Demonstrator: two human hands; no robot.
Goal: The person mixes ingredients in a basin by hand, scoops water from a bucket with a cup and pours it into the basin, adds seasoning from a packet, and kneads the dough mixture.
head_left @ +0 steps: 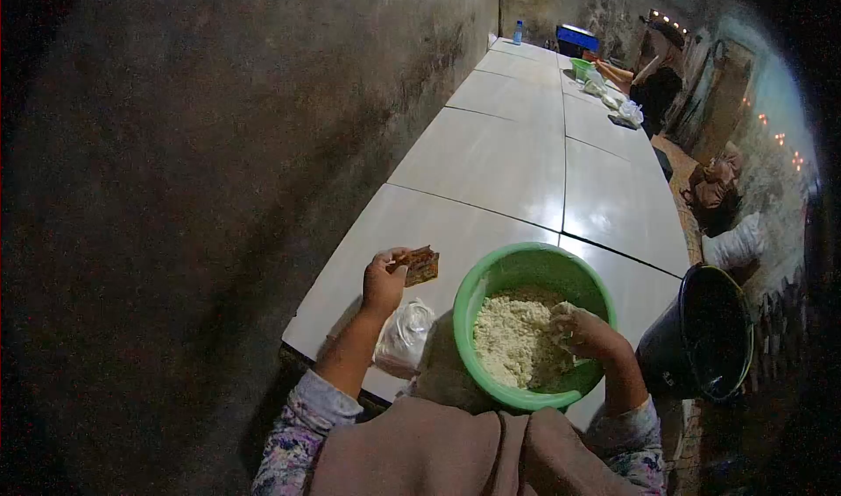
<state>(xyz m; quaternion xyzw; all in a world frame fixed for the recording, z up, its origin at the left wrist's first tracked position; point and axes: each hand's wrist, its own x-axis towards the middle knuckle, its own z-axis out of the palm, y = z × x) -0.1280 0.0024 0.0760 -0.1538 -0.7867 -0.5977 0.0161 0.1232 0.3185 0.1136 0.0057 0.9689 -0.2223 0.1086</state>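
Note:
A small brown and yellow packet [422, 266] is pinched in my left hand [385, 283], above the tiled table left of the green basin [469, 321]. Pale, crumbly dough mixture [517, 334] fills the bottom of the basin. Inside the basin, at its right side, my right hand [583, 330] is in the mixture with fingers curled and coated; what they hold, if anything, is hidden. Below my left hand, a clear plastic bag of white powder [406, 334] stands beside the basin.
A dark bucket [692, 338] stands right of the table [491, 180]. A blue bottle [518, 31], a blue device [576, 38], a small green bowl [580, 67] and plastic bags [629, 110] are at the far end. A wall [219, 145] runs along the left.

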